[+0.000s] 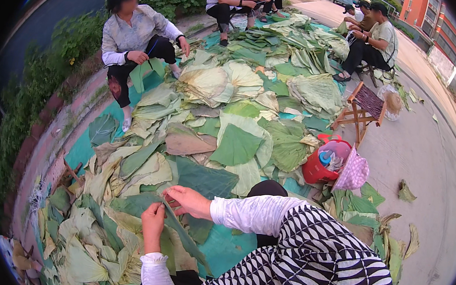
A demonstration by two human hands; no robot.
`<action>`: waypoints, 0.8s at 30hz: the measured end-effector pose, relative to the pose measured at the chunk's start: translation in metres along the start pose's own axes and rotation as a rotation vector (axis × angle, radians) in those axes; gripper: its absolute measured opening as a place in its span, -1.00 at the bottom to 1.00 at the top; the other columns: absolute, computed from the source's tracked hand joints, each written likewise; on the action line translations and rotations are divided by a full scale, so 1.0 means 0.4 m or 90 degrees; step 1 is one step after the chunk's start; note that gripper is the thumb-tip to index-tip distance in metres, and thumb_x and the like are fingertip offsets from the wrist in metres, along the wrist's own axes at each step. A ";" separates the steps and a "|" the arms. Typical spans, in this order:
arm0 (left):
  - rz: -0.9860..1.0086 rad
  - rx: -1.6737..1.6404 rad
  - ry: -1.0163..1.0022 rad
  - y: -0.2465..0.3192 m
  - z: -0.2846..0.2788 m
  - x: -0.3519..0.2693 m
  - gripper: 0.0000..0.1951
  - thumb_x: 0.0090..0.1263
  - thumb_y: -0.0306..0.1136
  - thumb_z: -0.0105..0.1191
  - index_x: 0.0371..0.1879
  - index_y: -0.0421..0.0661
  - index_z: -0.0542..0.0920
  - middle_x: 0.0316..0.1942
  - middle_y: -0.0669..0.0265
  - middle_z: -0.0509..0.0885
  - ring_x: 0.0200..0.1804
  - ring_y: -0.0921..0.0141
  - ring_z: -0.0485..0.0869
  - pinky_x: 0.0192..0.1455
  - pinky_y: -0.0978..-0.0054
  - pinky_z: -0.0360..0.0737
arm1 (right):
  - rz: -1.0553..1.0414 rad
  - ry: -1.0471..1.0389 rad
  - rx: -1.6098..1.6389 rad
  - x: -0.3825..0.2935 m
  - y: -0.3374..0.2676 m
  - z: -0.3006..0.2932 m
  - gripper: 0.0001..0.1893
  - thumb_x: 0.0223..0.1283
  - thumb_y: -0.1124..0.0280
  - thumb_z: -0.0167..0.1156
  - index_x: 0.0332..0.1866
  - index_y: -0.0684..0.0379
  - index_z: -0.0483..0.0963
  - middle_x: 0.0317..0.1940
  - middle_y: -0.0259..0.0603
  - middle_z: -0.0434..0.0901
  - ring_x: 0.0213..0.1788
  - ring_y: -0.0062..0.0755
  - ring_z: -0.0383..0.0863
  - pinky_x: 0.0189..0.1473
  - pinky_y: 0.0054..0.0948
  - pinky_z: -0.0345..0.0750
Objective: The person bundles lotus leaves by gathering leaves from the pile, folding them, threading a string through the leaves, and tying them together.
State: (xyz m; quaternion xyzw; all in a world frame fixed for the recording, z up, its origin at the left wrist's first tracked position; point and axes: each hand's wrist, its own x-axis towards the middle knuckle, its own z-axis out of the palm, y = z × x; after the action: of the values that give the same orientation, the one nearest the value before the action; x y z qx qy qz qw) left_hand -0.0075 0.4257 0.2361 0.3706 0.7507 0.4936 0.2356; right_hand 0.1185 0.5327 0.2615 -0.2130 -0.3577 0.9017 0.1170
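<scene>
A folded green lotus leaf [187,236] hangs from my two hands, which meet at its upper end. My left hand [152,221] pinches the leaf's edge between thumb and fingers. Just above and to the right, my right hand [186,201] holds the same end with bent fingers. Below and to the left of them lies a heap of pale, dry leaves [80,251]. A dark green leaf [204,179] lies flat just beyond my right hand. Under the leaves a teal ground sheet [229,246] shows.
Layered leaves [236,143] spread ahead. A red bucket [320,167] with a pink hat [353,172] and a wooden folding stool [363,109] stand at the right. A person [135,36] sits at the left with a leaf; several others sit farther back.
</scene>
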 end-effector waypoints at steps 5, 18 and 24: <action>-0.020 0.073 -0.041 -0.073 -0.035 -0.056 -0.86 0.13 -0.42 0.04 -0.46 -0.25 0.59 -0.66 0.29 0.54 -0.59 0.50 0.49 -0.49 0.54 0.41 | -0.012 -0.039 -0.244 0.062 0.065 -0.021 -0.87 0.09 0.44 0.06 -0.26 0.19 0.36 -0.36 -0.33 0.44 -0.37 -0.60 0.42 -0.40 -0.59 0.44; -0.025 0.456 0.227 -0.018 -0.051 -0.237 -0.79 0.08 -0.30 -0.03 -0.51 -0.18 0.60 -0.42 0.08 0.58 -0.29 0.10 0.55 -0.21 0.26 0.47 | 0.021 -0.055 -0.376 0.099 0.220 0.089 -0.86 0.17 0.37 0.04 -0.29 0.23 0.37 -0.49 -0.33 0.49 -0.49 -0.60 0.47 -0.49 -0.62 0.41; -0.102 0.209 0.432 0.046 -0.063 -0.344 -0.71 0.11 -0.18 0.01 -0.50 -0.23 0.53 -0.46 0.12 0.54 -0.27 0.16 0.53 -0.28 0.27 0.47 | -0.033 -0.181 -0.250 0.104 0.257 0.151 -0.86 0.18 0.42 0.03 -0.23 0.26 0.36 -0.47 -0.31 0.48 -0.49 -0.62 0.45 -0.46 -0.66 0.41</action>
State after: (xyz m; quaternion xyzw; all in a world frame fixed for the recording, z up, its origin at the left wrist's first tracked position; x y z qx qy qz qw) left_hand 0.0648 0.3072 0.2616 0.1588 0.8817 0.4414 -0.0510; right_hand 0.0476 0.4380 0.2171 -0.0936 -0.5445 0.8323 0.0447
